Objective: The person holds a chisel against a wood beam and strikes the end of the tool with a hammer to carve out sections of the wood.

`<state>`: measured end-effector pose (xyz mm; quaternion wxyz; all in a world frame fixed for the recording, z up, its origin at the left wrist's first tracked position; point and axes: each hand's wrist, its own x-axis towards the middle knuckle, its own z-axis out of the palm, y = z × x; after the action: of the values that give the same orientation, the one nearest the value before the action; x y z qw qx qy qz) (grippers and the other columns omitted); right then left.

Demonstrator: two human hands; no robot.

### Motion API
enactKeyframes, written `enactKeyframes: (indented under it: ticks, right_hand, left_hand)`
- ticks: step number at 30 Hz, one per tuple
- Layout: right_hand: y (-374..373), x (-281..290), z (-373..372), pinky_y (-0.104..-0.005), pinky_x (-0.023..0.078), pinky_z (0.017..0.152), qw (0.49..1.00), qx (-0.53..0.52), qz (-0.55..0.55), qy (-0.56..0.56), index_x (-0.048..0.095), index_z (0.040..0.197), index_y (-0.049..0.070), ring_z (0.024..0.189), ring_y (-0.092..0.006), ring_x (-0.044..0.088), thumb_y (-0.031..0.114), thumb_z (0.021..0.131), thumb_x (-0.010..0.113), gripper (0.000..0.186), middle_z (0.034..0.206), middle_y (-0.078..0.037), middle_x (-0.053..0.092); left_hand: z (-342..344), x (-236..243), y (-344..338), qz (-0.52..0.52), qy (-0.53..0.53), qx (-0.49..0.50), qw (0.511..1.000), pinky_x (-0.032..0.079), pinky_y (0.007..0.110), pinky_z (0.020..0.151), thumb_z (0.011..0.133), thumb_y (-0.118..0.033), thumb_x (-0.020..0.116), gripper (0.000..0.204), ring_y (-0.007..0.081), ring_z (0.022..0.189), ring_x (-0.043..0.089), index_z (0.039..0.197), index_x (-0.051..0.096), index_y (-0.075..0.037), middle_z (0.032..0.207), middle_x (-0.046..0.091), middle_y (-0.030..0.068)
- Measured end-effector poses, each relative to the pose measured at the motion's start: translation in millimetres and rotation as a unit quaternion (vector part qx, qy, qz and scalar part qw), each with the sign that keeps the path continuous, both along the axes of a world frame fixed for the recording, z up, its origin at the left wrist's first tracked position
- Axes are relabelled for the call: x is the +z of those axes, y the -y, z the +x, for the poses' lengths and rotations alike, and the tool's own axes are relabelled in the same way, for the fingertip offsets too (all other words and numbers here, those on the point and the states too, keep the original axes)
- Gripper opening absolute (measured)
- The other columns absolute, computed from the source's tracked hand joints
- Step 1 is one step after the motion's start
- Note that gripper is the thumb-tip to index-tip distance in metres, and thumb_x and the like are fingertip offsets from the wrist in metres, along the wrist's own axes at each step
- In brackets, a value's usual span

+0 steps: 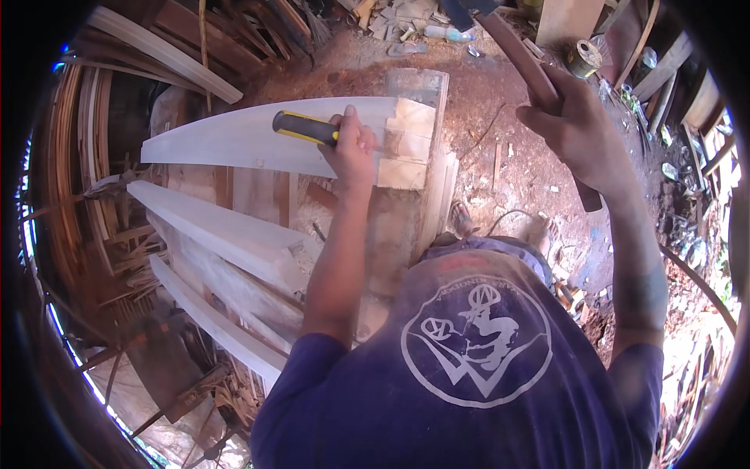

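My left hand (352,150) is closed round a chisel (303,127) with a black and yellow handle. The handle points left, and I cannot make out its blade. Beneath that hand lies a long pale, tapered board (258,129), whose squared right end (406,148) shows raw, lighter wood with joint lines. Raised on the right, my right hand (574,125) grips a hammer (519,51) by its brown wooden handle. Its dark head is at the top edge of the view, apart from the chisel and board.
Two more pale tapered beams (226,234) (215,324) lie nearer me on the left. The workbench (394,234) supports the boards. Stacked timber (70,148) lines the left side. On the dirt floor (500,168) are scraps, a plastic bottle (448,34) and a tin can (583,59).
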<state>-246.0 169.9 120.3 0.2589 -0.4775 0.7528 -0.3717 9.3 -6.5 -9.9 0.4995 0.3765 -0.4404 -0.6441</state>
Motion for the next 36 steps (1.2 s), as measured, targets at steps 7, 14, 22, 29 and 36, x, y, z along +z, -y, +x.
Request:
enactKeyframes:
  ticks: [7,14,22,29,36]
  right_hand:
    - [14,9,11,-0.0462,0.044,0.067,0.998,0.049,0.004,-0.048,0.059,0.091,-0.002,0.068,-0.0356,0.062,0.020,0.082,0.066,0.025,0.072,-0.020,0.059]
    - [31,27,25,-0.0487,0.046,0.070,0.987,0.093,-0.053,-0.122,0.059,0.090,-0.003,0.074,-0.0418,0.062,0.015,0.079,0.064,0.022,0.074,-0.023,0.062]
    - [46,76,47,-0.0449,0.047,0.068,0.966,0.124,-0.122,-0.190,0.061,0.107,0.001,0.067,-0.0344,0.061,0.019,0.086,0.071,0.029,0.076,-0.016,0.063]
    - [54,125,60,-0.0451,0.051,0.063,0.883,0.184,-0.320,-0.290,0.059,0.081,-0.006,0.060,-0.0346,0.064,-0.004,0.079,0.055,0.005,0.063,-0.018,0.059]
    - [43,47,77,-0.0455,0.056,0.064,0.901,0.217,-0.053,-0.372,0.061,0.103,0.004,0.070,-0.0328,0.070,0.008,0.085,0.066,0.019,0.074,-0.013,0.068]
  left_hand:
    - [1,-3,-15,-0.020,0.042,0.010,0.999,0.029,0.029,0.047,0.098,-0.020,0.063,0.039,0.0081,0.044,0.032,0.070,0.037,-0.014,0.054,0.031,-0.0054]
    - [0,-4,-21,-0.087,0.069,0.005,0.994,0.030,0.028,0.047,0.097,-0.016,0.064,0.042,0.0068,0.046,0.032,0.069,0.033,-0.014,0.055,0.031,-0.0054]
    - [4,-6,-20,-0.115,0.094,0.004,0.989,0.031,0.027,0.047,0.096,-0.016,0.067,0.044,0.0074,0.049,0.036,0.066,0.034,-0.014,0.054,0.039,-0.0032]
    - [5,-7,-24,-0.122,0.090,-0.008,0.988,0.036,0.025,0.047,0.095,-0.016,0.068,0.035,0.0058,0.050,0.045,0.065,0.050,-0.010,0.059,0.051,-0.0033]
    - [-19,-2,-34,-0.211,0.081,0.073,0.971,0.032,0.026,0.047,0.096,-0.007,0.061,0.034,0.0061,0.050,0.040,0.070,0.039,-0.012,0.059,0.044,-0.0037]
